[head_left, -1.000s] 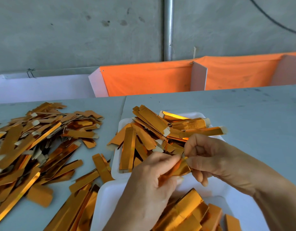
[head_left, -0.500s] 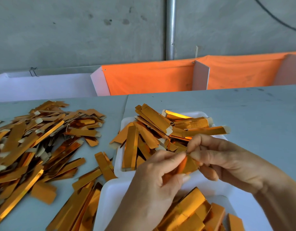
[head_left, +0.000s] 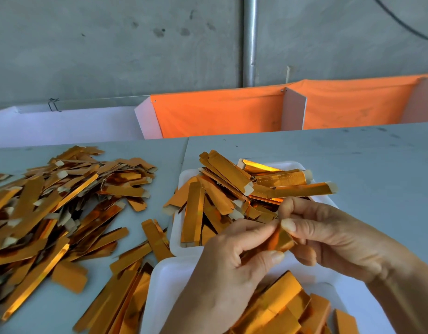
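Both hands hold one small shiny gold-orange foil card strip (head_left: 279, 242) above two white trays. My left hand (head_left: 232, 268) pinches its near end between thumb and fingers. My right hand (head_left: 328, 237) pinches the far end with thumb and forefinger. Most of the strip is hidden by the fingers. The far white tray (head_left: 295, 164) holds several folded gold strips. The near white tray (head_left: 160, 285) holds more gold pieces under my hands.
A big loose heap of flat gold strips (head_left: 51, 208) covers the grey table at left, with more strips (head_left: 121, 297) near the front edge. Orange cloth bins (head_left: 220, 114) and a white bin stand behind the table against a concrete wall with a metal pipe (head_left: 250, 39).
The hands have stayed above the trays while working the strip; the fingers have shifted slightly along it and the strip looks more bent. The piles are unchanged.
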The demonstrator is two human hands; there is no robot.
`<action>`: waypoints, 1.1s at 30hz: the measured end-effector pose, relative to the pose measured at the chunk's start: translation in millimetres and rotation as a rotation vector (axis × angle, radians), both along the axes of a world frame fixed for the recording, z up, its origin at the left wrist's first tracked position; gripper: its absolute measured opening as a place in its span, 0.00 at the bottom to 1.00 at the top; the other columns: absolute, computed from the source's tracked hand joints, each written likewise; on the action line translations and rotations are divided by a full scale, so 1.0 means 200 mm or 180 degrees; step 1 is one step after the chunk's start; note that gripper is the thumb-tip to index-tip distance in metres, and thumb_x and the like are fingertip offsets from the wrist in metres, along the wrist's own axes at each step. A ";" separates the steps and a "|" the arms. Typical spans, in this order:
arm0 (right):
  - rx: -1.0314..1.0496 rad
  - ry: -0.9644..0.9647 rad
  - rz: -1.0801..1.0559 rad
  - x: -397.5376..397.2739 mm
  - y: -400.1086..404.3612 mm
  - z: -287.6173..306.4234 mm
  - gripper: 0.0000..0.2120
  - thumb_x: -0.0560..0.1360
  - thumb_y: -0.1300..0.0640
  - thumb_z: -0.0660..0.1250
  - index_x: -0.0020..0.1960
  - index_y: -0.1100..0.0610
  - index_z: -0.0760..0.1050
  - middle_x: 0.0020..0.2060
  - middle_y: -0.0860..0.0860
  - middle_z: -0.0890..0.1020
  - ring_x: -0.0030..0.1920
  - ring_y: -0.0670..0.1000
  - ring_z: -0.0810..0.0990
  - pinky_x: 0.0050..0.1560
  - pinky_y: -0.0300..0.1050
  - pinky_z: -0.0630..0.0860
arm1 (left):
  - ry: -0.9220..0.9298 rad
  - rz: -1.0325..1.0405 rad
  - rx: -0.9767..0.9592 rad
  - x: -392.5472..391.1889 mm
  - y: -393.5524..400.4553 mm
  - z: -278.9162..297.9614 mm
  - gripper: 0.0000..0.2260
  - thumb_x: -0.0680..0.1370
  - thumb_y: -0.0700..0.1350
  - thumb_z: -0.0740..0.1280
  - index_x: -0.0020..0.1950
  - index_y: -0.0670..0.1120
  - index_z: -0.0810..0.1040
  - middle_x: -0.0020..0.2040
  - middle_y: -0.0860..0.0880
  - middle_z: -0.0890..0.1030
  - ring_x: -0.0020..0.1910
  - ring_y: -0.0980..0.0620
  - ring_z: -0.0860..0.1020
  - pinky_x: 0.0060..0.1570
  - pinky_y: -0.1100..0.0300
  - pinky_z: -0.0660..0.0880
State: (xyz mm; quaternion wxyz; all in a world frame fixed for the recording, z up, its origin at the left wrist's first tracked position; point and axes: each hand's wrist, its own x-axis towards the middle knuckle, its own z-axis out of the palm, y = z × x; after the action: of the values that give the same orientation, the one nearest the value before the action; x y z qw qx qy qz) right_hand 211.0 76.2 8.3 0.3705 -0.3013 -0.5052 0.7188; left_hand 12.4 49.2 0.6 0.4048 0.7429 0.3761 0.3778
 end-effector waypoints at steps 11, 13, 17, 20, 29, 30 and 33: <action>-0.0554 -0.0421 0.0625 0.02 0.00 0.01 0.31 0.67 0.42 0.74 0.62 0.61 0.75 0.48 0.66 0.81 0.46 0.59 0.84 0.42 0.46 0.81 | 0.1111 0.0696 0.1586 0.07 -0.01 -0.02 0.26 0.71 0.49 0.66 0.70 0.53 0.71 0.59 0.66 0.74 0.65 0.68 0.60 0.69 0.48 0.60; -0.0362 -0.0480 0.0520 0.02 0.00 0.01 0.33 0.64 0.45 0.78 0.59 0.65 0.72 0.44 0.64 0.81 0.46 0.57 0.83 0.45 0.46 0.80 | 0.1095 0.0663 0.1494 0.09 -0.02 -0.01 0.35 0.73 0.41 0.67 0.75 0.59 0.55 0.68 0.73 0.62 0.71 0.72 0.46 0.72 0.48 0.45; -0.0003 -0.0921 -0.0076 0.01 -0.01 0.03 0.31 0.58 0.50 0.81 0.52 0.63 0.71 0.44 0.60 0.82 0.48 0.57 0.84 0.44 0.42 0.79 | 0.0170 0.0952 0.0820 0.08 -0.03 -0.02 0.40 0.72 0.43 0.63 0.73 0.69 0.43 0.73 0.71 0.43 0.72 0.70 0.41 0.68 0.75 0.45; 0.0251 -0.1157 -0.0047 -0.03 -0.01 0.04 0.25 0.60 0.52 0.78 0.50 0.60 0.72 0.44 0.56 0.84 0.48 0.56 0.84 0.45 0.41 0.78 | -0.1217 0.0970 -0.0297 0.05 0.00 -0.02 0.26 0.71 0.50 0.69 0.67 0.60 0.65 0.67 0.62 0.70 0.67 0.65 0.68 0.60 0.69 0.70; 0.0680 -0.2183 0.0013 -0.14 -0.03 0.00 0.25 0.62 0.55 0.81 0.53 0.56 0.73 0.44 0.50 0.84 0.45 0.50 0.83 0.50 0.43 0.80 | -0.1243 0.1034 -0.0346 0.06 0.02 -0.06 0.19 0.70 0.40 0.74 0.56 0.52 0.72 0.48 0.57 0.84 0.50 0.59 0.82 0.45 0.71 0.76; 0.0675 -0.2199 0.0029 -0.14 -0.03 0.01 0.24 0.61 0.54 0.80 0.53 0.56 0.74 0.44 0.50 0.84 0.47 0.50 0.83 0.51 0.44 0.80 | -0.1135 0.0995 -0.0317 0.05 0.02 -0.06 0.18 0.72 0.39 0.73 0.56 0.54 0.73 0.48 0.58 0.84 0.50 0.59 0.82 0.45 0.70 0.76; 0.0717 -0.1840 -0.0414 -0.08 -0.03 0.04 0.20 0.60 0.46 0.77 0.49 0.52 0.78 0.45 0.48 0.84 0.47 0.48 0.83 0.44 0.42 0.80 | -0.0837 0.0851 -0.0230 0.04 0.01 -0.04 0.16 0.76 0.39 0.68 0.58 0.57 0.74 0.50 0.61 0.83 0.53 0.61 0.80 0.51 0.67 0.76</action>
State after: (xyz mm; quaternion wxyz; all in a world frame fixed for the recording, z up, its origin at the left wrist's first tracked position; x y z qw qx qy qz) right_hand 195.3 69.9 17.3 0.2877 -0.4818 -0.6457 0.5178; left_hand 20.3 52.0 -7.5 0.4230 0.6155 0.4287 0.5083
